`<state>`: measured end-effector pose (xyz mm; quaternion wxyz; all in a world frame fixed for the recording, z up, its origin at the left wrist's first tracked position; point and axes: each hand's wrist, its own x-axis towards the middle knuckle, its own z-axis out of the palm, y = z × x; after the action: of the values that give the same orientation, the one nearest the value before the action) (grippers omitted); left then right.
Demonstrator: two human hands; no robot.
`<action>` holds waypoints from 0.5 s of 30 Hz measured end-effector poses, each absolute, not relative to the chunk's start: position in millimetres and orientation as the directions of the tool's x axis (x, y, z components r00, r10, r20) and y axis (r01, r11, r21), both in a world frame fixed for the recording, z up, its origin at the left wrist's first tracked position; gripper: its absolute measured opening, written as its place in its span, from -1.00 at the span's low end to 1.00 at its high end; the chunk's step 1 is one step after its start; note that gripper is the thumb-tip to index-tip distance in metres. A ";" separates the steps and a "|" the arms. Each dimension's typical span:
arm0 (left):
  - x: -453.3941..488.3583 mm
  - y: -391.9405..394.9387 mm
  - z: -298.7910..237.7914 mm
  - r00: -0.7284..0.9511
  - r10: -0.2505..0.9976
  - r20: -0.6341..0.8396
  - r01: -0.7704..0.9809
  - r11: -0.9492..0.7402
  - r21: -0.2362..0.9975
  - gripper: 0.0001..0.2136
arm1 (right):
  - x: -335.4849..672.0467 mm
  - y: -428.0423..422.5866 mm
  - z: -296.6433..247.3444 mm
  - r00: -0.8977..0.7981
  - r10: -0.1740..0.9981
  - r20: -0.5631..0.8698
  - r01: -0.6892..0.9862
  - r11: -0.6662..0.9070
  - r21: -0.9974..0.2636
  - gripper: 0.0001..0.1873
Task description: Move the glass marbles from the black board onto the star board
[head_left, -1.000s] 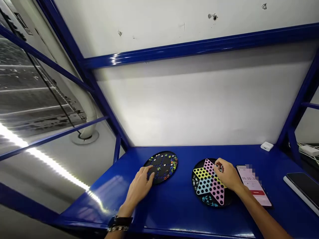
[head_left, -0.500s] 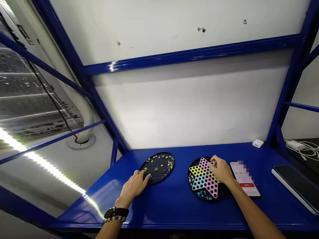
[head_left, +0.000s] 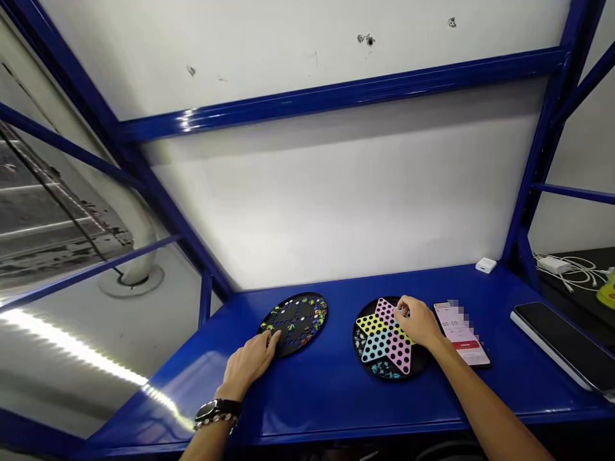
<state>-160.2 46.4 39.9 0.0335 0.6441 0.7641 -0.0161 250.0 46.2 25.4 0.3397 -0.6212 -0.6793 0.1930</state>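
A round black board (head_left: 293, 314) with colourful glass marbles (head_left: 318, 314) around its rim and a few on its inner holes lies on the left. My left hand (head_left: 250, 360) is at its near left edge, thumb and fingers pinched together; whatever they hold is hidden. To the right lies a Chinese checkers board (head_left: 384, 339), a pink, yellow and light-blue star full of holes on a black round tray. Small teal pieces (head_left: 384, 369) lie in the tray's near pocket. Over the star's upper right side, my right hand (head_left: 419, 323) is closed in a pinch, its contents unclear.
A phone showing a timer (head_left: 461, 336) lies just right of the star board. Farther right is a dark-screened device (head_left: 562, 342). A small white case (head_left: 485, 265) stands at the back of the blue table (head_left: 331, 384), near the frame post (head_left: 528, 173). White cables (head_left: 567, 269) lie beyond.
The camera view has shifted, so everything sits a little farther left. My left fingers have drawn closer together at the board's edge. My right hand stays pinched over the star.
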 end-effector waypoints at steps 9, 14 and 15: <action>-156.8 41.7 45.1 -0.165 0.985 -0.051 0.986 0.166 0.023 -0.44 | 249.8 45.0 26.0 -0.011 0.978 0.210 0.710 0.156 -0.687 -0.83; -156.0 41.5 43.0 -0.176 0.983 -0.057 0.984 0.177 0.019 -0.38 | 249.4 45.7 25.8 -0.009 0.982 0.188 0.715 0.138 -0.686 -0.83; -155.8 42.5 43.1 -0.180 0.981 -0.065 0.983 0.181 0.010 -0.38 | 249.4 46.1 25.6 -0.010 0.983 0.182 0.718 0.134 -0.683 -0.82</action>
<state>-155.8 42.5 43.1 0.0282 0.6395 0.7681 -0.0171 249.4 46.1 25.6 0.3228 -0.6250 -0.6804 0.2056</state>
